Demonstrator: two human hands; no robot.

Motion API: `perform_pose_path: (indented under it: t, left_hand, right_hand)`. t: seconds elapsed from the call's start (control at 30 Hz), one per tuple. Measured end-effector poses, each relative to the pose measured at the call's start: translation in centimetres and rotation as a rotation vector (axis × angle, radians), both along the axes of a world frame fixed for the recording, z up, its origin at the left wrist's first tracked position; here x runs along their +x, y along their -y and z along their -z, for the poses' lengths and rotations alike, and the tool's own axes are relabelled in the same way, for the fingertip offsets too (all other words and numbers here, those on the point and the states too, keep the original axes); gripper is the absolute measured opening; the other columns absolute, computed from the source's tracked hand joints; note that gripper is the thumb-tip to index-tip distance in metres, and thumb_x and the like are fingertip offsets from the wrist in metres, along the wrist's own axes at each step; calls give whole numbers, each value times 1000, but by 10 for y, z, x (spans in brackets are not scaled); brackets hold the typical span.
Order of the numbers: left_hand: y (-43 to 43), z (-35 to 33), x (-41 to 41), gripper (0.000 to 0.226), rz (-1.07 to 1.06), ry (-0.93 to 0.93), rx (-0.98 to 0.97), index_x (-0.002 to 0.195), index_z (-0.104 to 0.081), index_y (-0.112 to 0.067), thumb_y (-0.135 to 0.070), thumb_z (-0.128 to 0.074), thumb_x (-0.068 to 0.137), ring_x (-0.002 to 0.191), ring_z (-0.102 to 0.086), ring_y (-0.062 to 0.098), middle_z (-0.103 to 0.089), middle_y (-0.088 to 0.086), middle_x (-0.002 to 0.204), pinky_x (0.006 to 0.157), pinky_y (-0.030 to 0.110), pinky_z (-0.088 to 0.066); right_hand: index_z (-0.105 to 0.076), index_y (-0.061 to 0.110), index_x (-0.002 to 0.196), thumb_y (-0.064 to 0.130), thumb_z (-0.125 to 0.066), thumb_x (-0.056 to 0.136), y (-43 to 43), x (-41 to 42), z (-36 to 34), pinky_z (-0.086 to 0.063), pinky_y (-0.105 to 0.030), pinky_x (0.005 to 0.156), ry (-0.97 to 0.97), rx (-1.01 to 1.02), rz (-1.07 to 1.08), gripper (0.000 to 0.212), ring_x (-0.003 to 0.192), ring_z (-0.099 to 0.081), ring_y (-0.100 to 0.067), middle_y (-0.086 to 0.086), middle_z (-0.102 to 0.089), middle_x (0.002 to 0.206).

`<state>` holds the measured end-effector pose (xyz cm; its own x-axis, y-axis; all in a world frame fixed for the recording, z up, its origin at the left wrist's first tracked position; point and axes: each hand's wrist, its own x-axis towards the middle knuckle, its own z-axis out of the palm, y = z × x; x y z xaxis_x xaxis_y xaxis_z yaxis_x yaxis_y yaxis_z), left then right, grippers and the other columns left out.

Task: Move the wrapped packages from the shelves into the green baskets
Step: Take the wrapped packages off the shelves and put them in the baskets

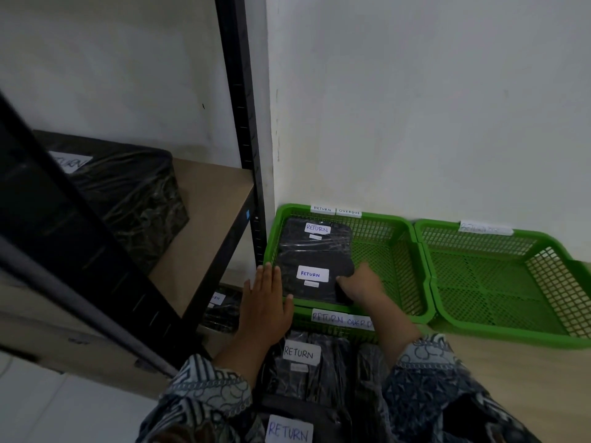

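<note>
Head view: the label on the near wall of the left green basket (412, 233) reads "RETURN OVERD" before the right forearm covers the remainder; the label on the far rim of the right green basket (499, 282) is too blurred to read, and that basket is cut off by the right frame edge. A diagonal black shelf beam (80, 251) hides part of the large wrapped package (128, 193) on the shelf board (208, 219). A lower-shelf package (220, 311) shows only in part, in shadow. The stacked packages (307, 366) between the forearms run out of frame at the near edge. Both baskets sit side by side, touching, on a light wood-look floor (511, 378) against a white wall (415, 107), just right of the black shelf post (243, 107). The left basket contains the far package (316, 233) and the near package (315, 276), each labelled "RETURN", the near one overlapping the far one. The left hand (265, 302) is flat with straight fingers, set against the left edge of the near package above the basket rim. The right hand (361, 286), blurred, has fingers curled round the near right corner of the near package, gripping it.
</note>
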<state>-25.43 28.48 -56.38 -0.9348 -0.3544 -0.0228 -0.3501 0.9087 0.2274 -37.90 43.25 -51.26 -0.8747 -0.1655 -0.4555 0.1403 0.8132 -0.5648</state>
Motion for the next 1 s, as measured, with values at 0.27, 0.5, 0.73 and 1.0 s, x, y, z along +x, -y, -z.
perform_pose_path:
  t: [0.27,0.5,0.73,1.0]
  left_hand:
    - [-18,-40,25,67,120,-14,-66,148,3,-6,-38,-27,97,143,9,25,5,13,156,115,44,0]
    - [-27,-66,99,68,359,-71,-71,147,7,-7,-38,-27,97,142,13,23,10,11,156,116,40,3]
    - [-11,-70,205,74,571,-224,-131,144,-22,0,-41,-19,83,141,-16,29,-19,15,152,112,40,-2]
    - [73,-97,313,65,446,-354,-247,147,-9,-5,-36,-26,92,140,5,19,-2,10,153,114,36,5]
  right_hand:
    - [-16,13,150,37,-51,92,-10,66,-26,-33,-43,110,-484,143,-193,72,134,-35,-32,-16,-32,148]
    - [-16,13,151,37,-41,95,-15,165,-41,-15,-44,119,-682,233,-198,66,146,-14,-28,-12,-21,156]
    - [-30,9,146,32,-37,92,2,285,-46,-19,-47,117,-808,237,-117,59,144,-23,-33,-15,-34,151]
    - [-48,9,134,32,-37,84,87,388,-59,-33,-47,111,-1070,63,-96,56,133,-43,-32,-12,-54,136]
